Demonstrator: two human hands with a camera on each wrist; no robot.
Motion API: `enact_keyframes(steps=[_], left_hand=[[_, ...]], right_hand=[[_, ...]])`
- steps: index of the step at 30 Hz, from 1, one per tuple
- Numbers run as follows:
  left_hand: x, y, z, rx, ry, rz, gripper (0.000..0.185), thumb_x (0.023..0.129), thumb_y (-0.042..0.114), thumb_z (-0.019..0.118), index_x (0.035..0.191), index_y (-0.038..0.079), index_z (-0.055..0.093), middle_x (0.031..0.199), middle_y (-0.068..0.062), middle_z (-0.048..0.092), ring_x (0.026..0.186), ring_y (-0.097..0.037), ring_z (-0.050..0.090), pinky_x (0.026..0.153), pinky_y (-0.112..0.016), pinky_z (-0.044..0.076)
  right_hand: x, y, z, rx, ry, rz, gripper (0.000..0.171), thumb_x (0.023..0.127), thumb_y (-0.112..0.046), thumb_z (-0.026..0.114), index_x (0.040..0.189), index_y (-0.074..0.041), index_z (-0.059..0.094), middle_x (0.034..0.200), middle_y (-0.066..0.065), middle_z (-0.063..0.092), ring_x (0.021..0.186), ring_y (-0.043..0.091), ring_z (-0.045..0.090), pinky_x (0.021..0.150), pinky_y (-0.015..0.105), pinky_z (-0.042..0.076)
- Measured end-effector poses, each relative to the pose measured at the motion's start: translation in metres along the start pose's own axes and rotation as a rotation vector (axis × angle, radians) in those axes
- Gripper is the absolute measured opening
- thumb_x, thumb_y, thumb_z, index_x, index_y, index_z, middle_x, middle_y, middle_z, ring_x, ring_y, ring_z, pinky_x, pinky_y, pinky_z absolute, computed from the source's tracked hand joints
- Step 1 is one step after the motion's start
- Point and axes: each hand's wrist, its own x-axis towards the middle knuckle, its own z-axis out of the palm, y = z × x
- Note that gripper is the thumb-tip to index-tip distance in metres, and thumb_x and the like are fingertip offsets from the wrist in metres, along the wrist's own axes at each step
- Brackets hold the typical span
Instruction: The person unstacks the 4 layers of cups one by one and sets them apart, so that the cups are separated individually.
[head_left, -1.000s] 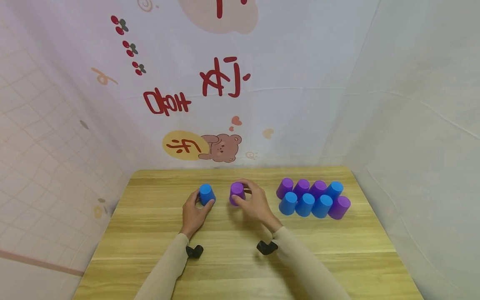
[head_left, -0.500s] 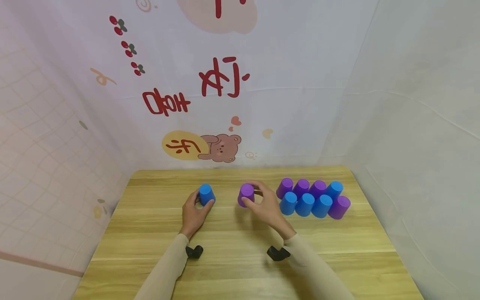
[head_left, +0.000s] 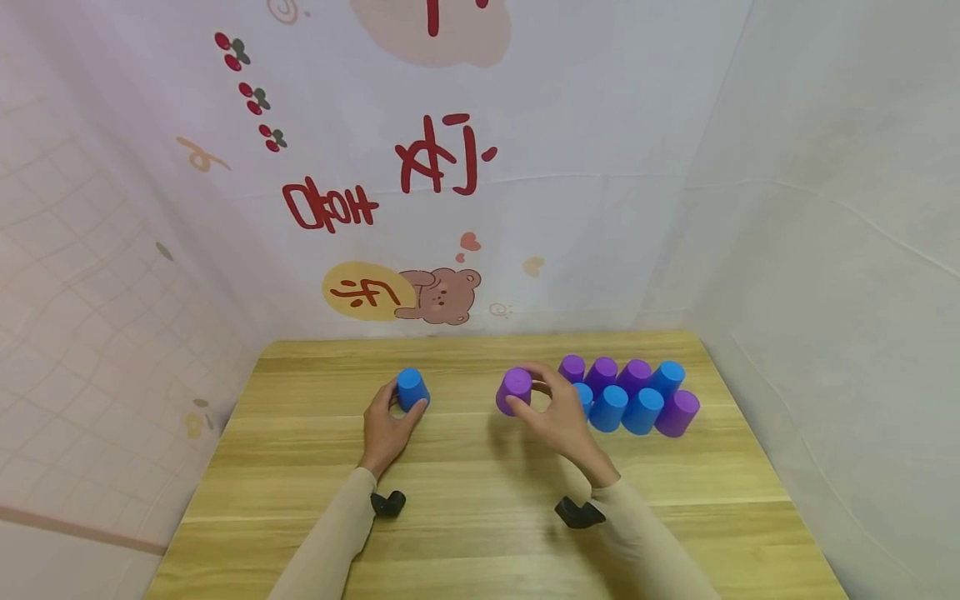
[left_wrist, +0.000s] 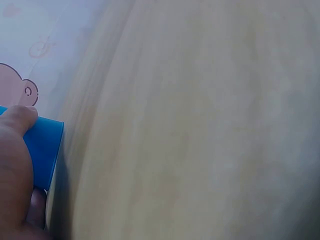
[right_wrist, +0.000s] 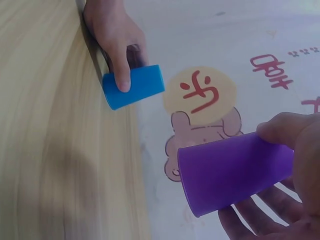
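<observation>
My left hand [head_left: 387,429] grips a blue cup [head_left: 412,389] that stands upside down on the table, left of the middle. In the left wrist view the thumb lies along the side of that blue cup [left_wrist: 46,150]. My right hand [head_left: 558,417] holds a purple cup [head_left: 515,392] between thumb and fingers, its base upward. The right wrist view shows this purple cup [right_wrist: 230,172] raised off the tabletop, with a shadow on the wood. Just right of the right hand stand several upturned blue and purple cups [head_left: 642,411], one blue cup [head_left: 582,395] partly hidden by the hand.
The wooden table [head_left: 450,533] ends at a back wall sheet [head_left: 585,233] printed with a bear and red characters. White sheets also hang along the left and right sides. Two rows of cups take up the table's back right.
My right hand has moved right with the purple cup, from near the blue cup towards the cup rows, and lifted it. The left hand and its blue cup have stayed in place.
</observation>
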Motion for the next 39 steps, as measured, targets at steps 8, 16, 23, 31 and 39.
enact_keyframes(steps=[8,16,23,31,39], left_hand=[[0.000,0.000,0.000,-0.008,-0.003,0.001,0.072,0.098,0.022,0.092,0.159,0.000,0.059,0.151,-0.024,0.070,0.138,-0.042,0.071,0.122,-0.057,0.059],[0.000,0.001,-0.001,-0.010,-0.004,-0.004,0.072,0.097,0.021,0.092,0.158,0.000,0.060,0.150,-0.024,0.070,0.137,-0.042,0.071,0.121,-0.057,0.059],[0.001,0.000,0.000,-0.017,0.001,-0.002,0.073,0.097,0.020,0.092,0.158,-0.001,0.059,0.151,-0.025,0.070,0.137,-0.043,0.071,0.122,-0.058,0.059],[0.002,-0.003,0.003,-0.008,0.017,0.018,0.072,0.097,0.021,0.092,0.157,-0.001,0.060,0.149,-0.024,0.071,0.135,-0.042,0.073,0.119,-0.059,0.060],[0.001,0.000,0.000,-0.014,-0.011,-0.014,0.073,0.098,0.023,0.092,0.159,0.001,0.059,0.152,-0.024,0.069,0.139,-0.042,0.071,0.123,-0.057,0.059]], right_hand=[[-0.010,0.000,-0.020,-0.038,0.035,0.024,0.052,0.095,-0.012,0.092,0.142,-0.008,0.071,0.135,0.013,0.080,0.124,0.038,0.080,0.110,0.061,0.066],[-0.021,0.008,-0.042,0.005,0.075,0.028,0.053,0.094,-0.007,0.091,0.143,-0.010,0.071,0.137,0.012,0.079,0.125,0.018,0.077,0.111,0.013,0.058],[-0.031,0.013,-0.062,0.020,0.122,-0.031,0.054,0.090,0.003,0.091,0.141,-0.004,0.072,0.135,0.019,0.078,0.123,-0.007,0.070,0.110,0.009,0.058],[-0.037,0.017,-0.087,0.030,0.178,-0.069,0.057,0.086,0.014,0.088,0.139,0.003,0.071,0.134,0.026,0.075,0.123,-0.006,0.071,0.110,0.010,0.058],[-0.050,0.019,-0.114,-0.003,0.181,0.026,0.054,0.090,0.011,0.087,0.141,0.003,0.068,0.135,0.004,0.071,0.123,-0.006,0.070,0.110,0.007,0.056]])
